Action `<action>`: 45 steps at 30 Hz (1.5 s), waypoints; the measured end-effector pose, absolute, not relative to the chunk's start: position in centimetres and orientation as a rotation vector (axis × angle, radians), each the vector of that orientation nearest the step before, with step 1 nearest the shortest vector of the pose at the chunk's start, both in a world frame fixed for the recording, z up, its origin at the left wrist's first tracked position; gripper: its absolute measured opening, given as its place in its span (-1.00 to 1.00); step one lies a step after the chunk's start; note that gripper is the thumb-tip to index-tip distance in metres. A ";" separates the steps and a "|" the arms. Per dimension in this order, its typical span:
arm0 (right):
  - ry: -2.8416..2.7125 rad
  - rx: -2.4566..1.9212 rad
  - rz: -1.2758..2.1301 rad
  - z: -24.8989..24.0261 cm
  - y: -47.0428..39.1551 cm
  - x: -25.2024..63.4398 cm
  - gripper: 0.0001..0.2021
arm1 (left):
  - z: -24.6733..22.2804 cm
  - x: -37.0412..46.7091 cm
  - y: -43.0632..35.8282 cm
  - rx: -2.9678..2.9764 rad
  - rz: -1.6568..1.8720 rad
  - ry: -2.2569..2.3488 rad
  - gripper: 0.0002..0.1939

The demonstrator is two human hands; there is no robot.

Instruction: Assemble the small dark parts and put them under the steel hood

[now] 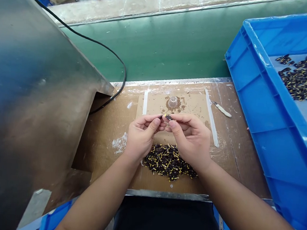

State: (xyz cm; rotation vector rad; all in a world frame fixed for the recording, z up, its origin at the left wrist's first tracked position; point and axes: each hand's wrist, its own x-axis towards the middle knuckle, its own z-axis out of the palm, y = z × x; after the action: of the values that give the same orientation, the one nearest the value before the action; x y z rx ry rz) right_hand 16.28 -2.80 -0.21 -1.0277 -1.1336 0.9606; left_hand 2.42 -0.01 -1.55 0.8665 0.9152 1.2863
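My left hand point(142, 133) and my right hand point(193, 138) meet over the cardboard sheet, fingertips nearly touching. Between the right thumb and fingers is a small black part with a yellow tip point(168, 116). The left thumb and forefinger pinch a dark piece point(160, 117) beside it; whether the two pieces are joined is too small to tell. Below the hands lies a pile of small black and yellow parts point(168, 162). A small clear cup point(173, 102) stands on a wet patch just beyond the fingers.
A blue crate point(263, 92) at the right holds more black and yellow parts point(304, 76) on a pale liner. A white-handled knife point(223, 109) lies near it. At the left are a large metal housing point(38, 83) and a black cable point(103, 45). A green surface point(162, 47) runs behind.
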 end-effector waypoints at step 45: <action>-1.546 -1.105 0.471 -0.2 -2.7 16.6 -0.77 | -1.6 2.5 -0.8 1.007 1.400 1.002 -0.84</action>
State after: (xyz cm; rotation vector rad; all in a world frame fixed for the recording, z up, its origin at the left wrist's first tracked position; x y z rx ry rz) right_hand 16.61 -2.70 -0.15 -1.1051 -1.5457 0.4713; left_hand 2.51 -0.82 -1.60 1.0075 1.0019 1.3998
